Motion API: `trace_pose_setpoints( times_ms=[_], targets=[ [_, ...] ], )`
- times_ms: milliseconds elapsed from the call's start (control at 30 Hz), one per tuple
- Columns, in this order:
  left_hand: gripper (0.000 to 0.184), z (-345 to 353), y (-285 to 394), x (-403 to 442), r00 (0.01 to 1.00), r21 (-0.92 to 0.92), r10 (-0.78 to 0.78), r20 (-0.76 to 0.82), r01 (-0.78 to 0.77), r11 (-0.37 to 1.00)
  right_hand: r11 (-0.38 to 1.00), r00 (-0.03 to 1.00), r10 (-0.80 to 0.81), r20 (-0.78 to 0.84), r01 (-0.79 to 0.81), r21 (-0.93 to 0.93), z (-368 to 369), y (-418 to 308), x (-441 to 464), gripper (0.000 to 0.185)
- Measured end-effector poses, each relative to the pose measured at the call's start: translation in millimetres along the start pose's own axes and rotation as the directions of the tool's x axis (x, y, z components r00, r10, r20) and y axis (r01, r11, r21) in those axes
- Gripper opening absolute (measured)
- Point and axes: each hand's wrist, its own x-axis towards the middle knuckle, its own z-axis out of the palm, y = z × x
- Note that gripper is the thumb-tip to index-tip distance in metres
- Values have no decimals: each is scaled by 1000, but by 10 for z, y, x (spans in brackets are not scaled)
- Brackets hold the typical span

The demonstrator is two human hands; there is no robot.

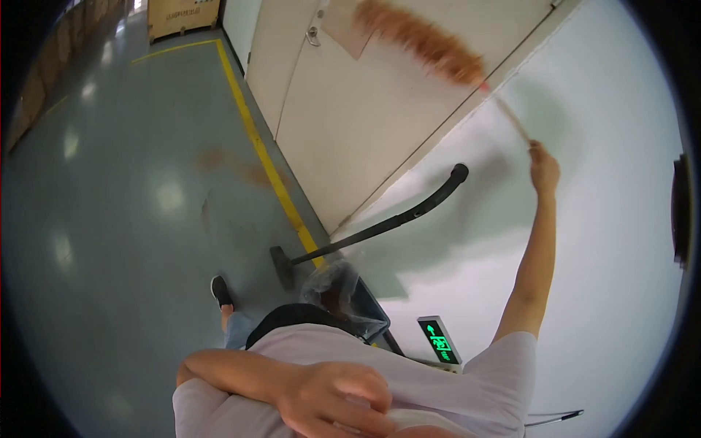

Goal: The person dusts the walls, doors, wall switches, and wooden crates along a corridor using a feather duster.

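My right hand (545,169) is raised at the right, wrapped round the thin handle (512,119) of a feather duster. The duster's fluffy orange-brown head (423,42) lies across the upper part of a cream door (380,109) and looks blurred. My left hand (339,400) is bent across my chest, close to the camera, with its fingers curled near pale cloth. Whatever is between those fingers, if anything, is hidden.
A black vacuum-cleaner wand (380,226) with a floor head leans on the white wall. Below it stands a dark bin (369,303) with a clear plastic liner. A lit green exit sign (439,341) is on the wall. Yellow tape (255,139) marks the floor; a wooden crate (182,18) stands beyond.
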Motion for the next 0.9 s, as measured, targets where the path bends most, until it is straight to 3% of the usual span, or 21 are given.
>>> trace_pose_setpoints(
  times_ms=[100, 233, 333, 500, 633, 667, 767, 900],
  targets=[
    [29, -210, 77, 58, 998, 42, -22, 54, 20, 999, 981, 954, 192, -229, -183, 59, -115, -14, 343, 26],
    [29, -443, 148, 25, 1000, 98, -14, 12, 13, 995, 937, 908, 271, -319, -174, 302, 147, -228, 719, 28],
    [28, -713, 218, 46, 999, 119, -30, 19, 28, 993, 885, 919, 331, -212, -225, 408, 542, -529, 858, 27],
    [26, -1155, 347, 66, 998, 146, -39, -47, 46, 988, 895, 950, 233, -209, -125, 429, 1352, -1223, 758, 24],
    [24, -1718, 405, 169, 999, 166, -46, 22, 42, 985, 919, 1000, 19, 3, -18, 395, 2211, -1795, 340, 25],
    [23, -1839, 429, 182, 999, 169, -44, 16, 41, 985, 947, 989, 35, 143, -78, 310, 2453, -1885, 191, 25],
    [22, -2229, 494, 232, 999, 177, -48, 23, 44, 983, 990, 872, 68, 484, -119, 76, 2245, -2553, -248, 24],
    [21, -2654, 523, 295, 996, 163, -67, 51, 58, 985, 992, 765, -62, 641, 115, -42, 2555, -2854, -490, 19]
  ],
)
